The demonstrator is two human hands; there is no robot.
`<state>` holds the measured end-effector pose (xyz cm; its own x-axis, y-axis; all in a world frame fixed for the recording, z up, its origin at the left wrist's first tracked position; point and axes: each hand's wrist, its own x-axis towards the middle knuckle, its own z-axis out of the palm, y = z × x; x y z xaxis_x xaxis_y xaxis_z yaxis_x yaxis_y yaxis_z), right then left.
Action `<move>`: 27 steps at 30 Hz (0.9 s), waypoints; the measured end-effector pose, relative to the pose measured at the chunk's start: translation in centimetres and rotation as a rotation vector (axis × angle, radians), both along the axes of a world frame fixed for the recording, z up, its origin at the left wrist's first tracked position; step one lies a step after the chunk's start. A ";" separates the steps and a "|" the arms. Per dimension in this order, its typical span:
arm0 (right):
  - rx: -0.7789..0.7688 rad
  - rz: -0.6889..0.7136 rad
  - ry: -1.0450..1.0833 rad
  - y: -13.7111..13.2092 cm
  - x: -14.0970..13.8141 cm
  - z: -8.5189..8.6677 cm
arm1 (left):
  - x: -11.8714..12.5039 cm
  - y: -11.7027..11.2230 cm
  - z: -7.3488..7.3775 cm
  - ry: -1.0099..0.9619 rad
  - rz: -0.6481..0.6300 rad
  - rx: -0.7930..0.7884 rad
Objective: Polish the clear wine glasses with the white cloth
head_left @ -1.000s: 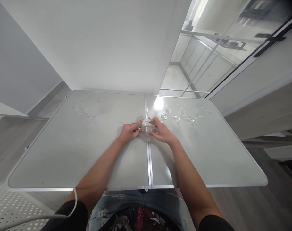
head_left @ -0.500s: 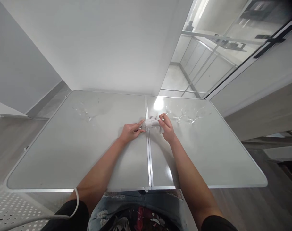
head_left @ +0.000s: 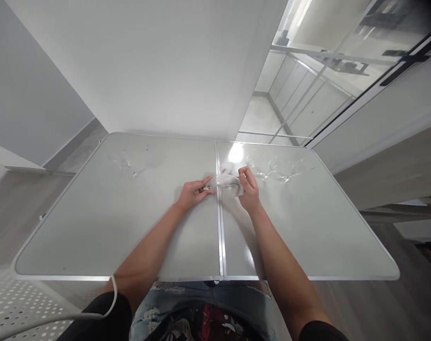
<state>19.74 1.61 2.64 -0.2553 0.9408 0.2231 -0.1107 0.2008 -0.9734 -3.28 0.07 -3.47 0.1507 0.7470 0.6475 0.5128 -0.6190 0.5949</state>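
Note:
My left hand (head_left: 196, 193) grips a clear glass (head_left: 208, 187) by its shiny end, thumb and fingers closed around it. The glass's other end points right, near the metal seam, and is partly covered by a white cloth (head_left: 231, 183). My right hand (head_left: 250, 190) pinches that cloth, its fingers curled above the table. How far the cloth reaches into the glass cannot be made out. To the right of my right hand stand clear glasses (head_left: 265, 176), faint against the surface. Another clear glass (head_left: 133, 173) is at the far left.
A pale folding table (head_left: 94, 227) with metal edging and a central seam (head_left: 221, 237) lies under my hands. Behind it rises a white wall (head_left: 147, 71), with a glass partition (head_left: 300, 94) at right. A white cable (head_left: 110, 308) crosses my left upper arm.
My right hand has shifted slightly right and the cloth has changed its folds, with more of it visible. My left hand keeps its hold on the glass almost in place.

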 end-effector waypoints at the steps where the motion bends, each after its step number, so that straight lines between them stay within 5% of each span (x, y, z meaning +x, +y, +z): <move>1: 0.021 0.001 -0.037 -0.1 0.0 0.0 | 0.0 0.0 0.0 -0.008 0.006 0.004; 7: 0.159 0.124 -0.451 -0.5 -0.7 -0.1 | -0.1 -0.3 -0.3 0.151 0.054 0.086; 13: -0.078 0.120 -0.075 -0.1 -0.2 0.0 | 0.0 -0.2 -0.4 0.086 0.025 0.012; 17: -0.109 -0.020 0.084 0.3 0.1 -0.4 | 0.0 -0.1 -0.5 0.018 0.027 0.036; 23: 0.139 0.045 -0.310 -0.2 -0.6 -0.6 | 0.0 -0.1 -0.5 0.140 0.071 0.122; 27: 0.109 0.128 -0.295 -0.3 -0.7 -0.3 | 0.0 -0.1 -0.4 0.138 0.073 0.045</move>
